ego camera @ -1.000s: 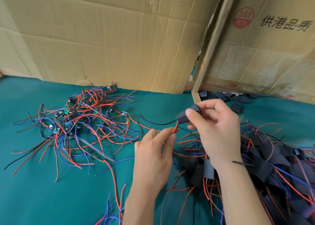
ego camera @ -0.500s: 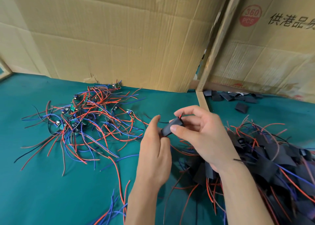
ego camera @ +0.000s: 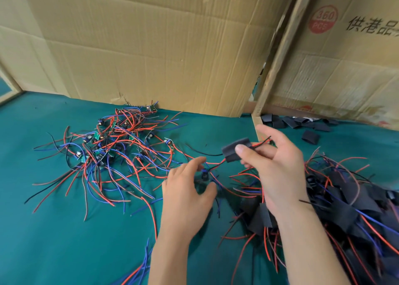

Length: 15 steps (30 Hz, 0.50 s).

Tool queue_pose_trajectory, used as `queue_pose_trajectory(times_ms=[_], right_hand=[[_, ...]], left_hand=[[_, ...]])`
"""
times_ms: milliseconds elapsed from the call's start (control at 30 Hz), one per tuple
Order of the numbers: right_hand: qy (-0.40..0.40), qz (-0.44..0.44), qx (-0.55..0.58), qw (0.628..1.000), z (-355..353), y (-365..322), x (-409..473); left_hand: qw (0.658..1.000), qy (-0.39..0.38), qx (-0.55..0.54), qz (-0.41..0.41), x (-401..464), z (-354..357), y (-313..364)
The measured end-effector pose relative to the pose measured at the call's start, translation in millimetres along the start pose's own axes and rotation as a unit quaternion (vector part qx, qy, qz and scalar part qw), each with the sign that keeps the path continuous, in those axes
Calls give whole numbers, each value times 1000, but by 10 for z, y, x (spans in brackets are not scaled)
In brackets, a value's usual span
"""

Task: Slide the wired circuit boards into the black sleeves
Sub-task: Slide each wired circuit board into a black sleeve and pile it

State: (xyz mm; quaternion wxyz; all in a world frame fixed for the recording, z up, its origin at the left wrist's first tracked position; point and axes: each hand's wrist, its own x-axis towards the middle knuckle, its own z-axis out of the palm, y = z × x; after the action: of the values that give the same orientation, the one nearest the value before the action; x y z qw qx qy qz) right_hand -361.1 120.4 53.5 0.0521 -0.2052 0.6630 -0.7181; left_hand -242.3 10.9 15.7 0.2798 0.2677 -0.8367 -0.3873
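Your right hand (ego camera: 274,168) pinches a wired sleeve (ego camera: 236,149), left hand (ego camera: 187,198) open; many boards (ego camera: 101,146) remain far left.

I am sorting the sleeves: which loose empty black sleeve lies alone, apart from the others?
The black sleeve on the green cloth right of the wooden strip; the other empty ones crowd against the cardboard behind it.

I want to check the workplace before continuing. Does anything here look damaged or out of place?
The large cardboard sheet standing behind the wire pile is creased, and its bottom edge is torn and crumpled. One loose black sleeve lies alone on the green mat, apart from the other sleeves. Nothing else stands out.
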Motion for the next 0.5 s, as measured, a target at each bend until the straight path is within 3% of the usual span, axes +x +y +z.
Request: queue_pose_trajectory(times_ms=[100,267,400,500], right_hand=[[17,-6,48,999,-51,-54,20],[36,-18,75,996,-55,-105,27],[32,-1,107,994,8,-111,10],[18,34,161,986,89,-92,-10]], left_hand=[[1000,11,-8,13,8,3,-14],[987,18,-159,-21,56,58,-6],[943,-2,-328,-57,57,64,16],[919,6,-391,-43,65,77,17]])
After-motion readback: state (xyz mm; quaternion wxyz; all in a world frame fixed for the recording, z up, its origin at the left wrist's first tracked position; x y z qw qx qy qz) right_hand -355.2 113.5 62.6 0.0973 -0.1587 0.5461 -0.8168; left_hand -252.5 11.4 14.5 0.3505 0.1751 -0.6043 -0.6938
